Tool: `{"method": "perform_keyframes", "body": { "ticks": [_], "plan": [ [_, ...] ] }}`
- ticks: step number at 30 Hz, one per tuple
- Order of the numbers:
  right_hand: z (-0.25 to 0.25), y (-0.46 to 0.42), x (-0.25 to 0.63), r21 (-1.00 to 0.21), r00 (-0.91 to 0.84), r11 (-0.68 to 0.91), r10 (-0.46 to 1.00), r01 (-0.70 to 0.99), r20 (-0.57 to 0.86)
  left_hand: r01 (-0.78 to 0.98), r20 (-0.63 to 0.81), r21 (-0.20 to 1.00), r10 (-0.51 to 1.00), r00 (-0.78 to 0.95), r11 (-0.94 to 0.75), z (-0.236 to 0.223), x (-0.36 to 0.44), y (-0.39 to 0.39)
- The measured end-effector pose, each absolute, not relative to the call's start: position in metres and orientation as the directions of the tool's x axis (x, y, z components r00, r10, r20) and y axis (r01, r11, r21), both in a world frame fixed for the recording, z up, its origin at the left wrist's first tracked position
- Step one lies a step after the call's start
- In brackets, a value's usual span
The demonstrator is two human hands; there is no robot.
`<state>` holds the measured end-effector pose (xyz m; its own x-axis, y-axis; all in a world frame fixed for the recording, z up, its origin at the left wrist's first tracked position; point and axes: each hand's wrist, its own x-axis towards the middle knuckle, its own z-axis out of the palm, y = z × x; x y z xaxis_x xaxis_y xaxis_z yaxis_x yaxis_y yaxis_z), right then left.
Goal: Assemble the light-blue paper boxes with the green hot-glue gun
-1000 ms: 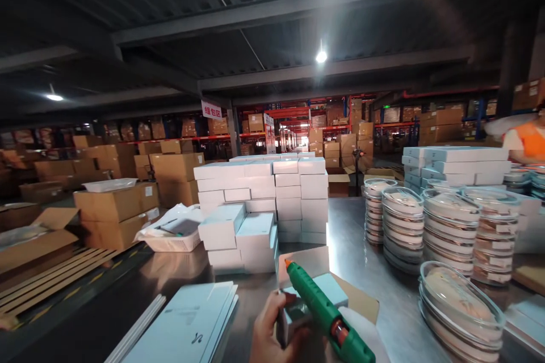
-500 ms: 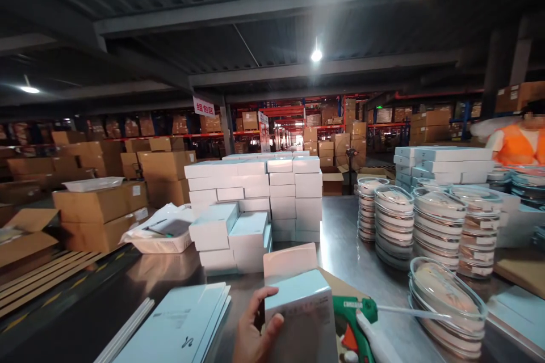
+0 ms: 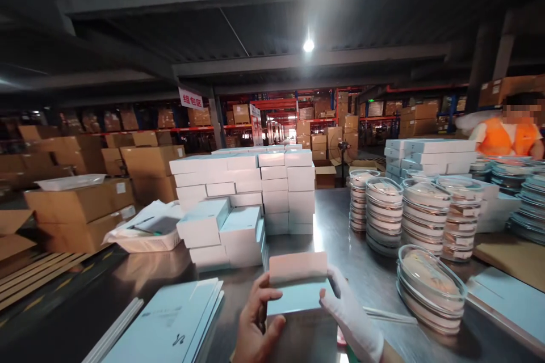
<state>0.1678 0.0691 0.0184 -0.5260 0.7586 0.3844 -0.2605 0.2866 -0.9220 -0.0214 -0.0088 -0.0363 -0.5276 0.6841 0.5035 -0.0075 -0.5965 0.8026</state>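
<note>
A white box (image 3: 298, 332) with its end flap raised stands in front of me between both hands. My left hand (image 3: 258, 320), bare, grips its left side, thumb on the near face and fingers at the upper edge. On the right side of the box, my right hand (image 3: 351, 315), in a white glove, presses its fingers around the top corner and flap. Below the right wrist a bit of the green glue gun (image 3: 351, 355) shows; the rest is hidden. Clear glue sticks (image 3: 392, 316) lie on the metal table just right of that hand.
Flat white cartons (image 3: 164, 317) lie at left. Stacked white boxes (image 3: 242, 232) stand ahead, beside a white basket (image 3: 149, 243). Several stacks of clear-lidded oval containers (image 3: 432, 289) line the right. Another person in an orange vest (image 3: 506, 137) is at far right.
My right hand has let go of the green glue gun, which is now mostly hidden below, and has taken hold of the box's right side. The view has shifted slightly.
</note>
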Motion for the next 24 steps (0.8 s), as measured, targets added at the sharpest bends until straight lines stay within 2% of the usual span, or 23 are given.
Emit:
{"method": "perform_keyframes", "body": {
  "ticks": [2,5,9,14,17,19,21,22,24],
  "plan": [
    [0.013,0.072,0.175,-0.887,-0.515,0.417,0.725,-0.201,0.458,-0.035,0.545,0.763,0.671,-0.503,-0.646,-0.040,-0.029,-0.007],
    [0.000,0.072,0.186,-0.874,-0.504,0.464,0.726,-0.141,0.467,0.057,0.655,0.715,0.638,-0.404,-0.697,-0.035,-0.041,-0.008],
    [-0.002,0.065,0.189,-0.830,-0.582,0.510,0.613,-0.225,0.534,0.254,0.783,0.616,0.614,-0.099,-0.746,-0.019,-0.050,-0.013],
    [0.011,0.057,0.189,-0.696,-0.516,0.654,0.503,-0.297,0.694,0.276,0.820,0.555,0.573,-0.018,-0.785,-0.003,-0.057,-0.015],
    [0.015,0.048,0.186,-0.564,-0.485,0.796,0.413,-0.219,0.771,0.474,0.791,0.452,0.585,0.178,-0.756,0.017,-0.060,-0.012],
    [0.015,0.042,0.183,-0.470,-0.559,0.870,0.317,-0.150,0.766,0.626,0.700,0.278,0.600,0.388,-0.729,0.034,-0.056,-0.012],
    [0.014,0.044,0.188,-0.460,-0.640,0.879,0.285,-0.123,0.714,0.687,0.575,0.132,0.619,0.534,-0.715,0.049,-0.051,-0.016],
    [0.012,0.049,0.197,-0.479,-0.661,0.874,0.312,-0.083,0.683,0.695,0.539,0.113,0.631,0.557,-0.710,0.055,-0.050,-0.018],
    [0.006,0.071,0.231,-0.481,-0.623,0.855,0.486,0.194,0.613,0.733,0.569,0.212,0.691,0.445,-0.647,0.061,-0.058,-0.024]
  ]
}}
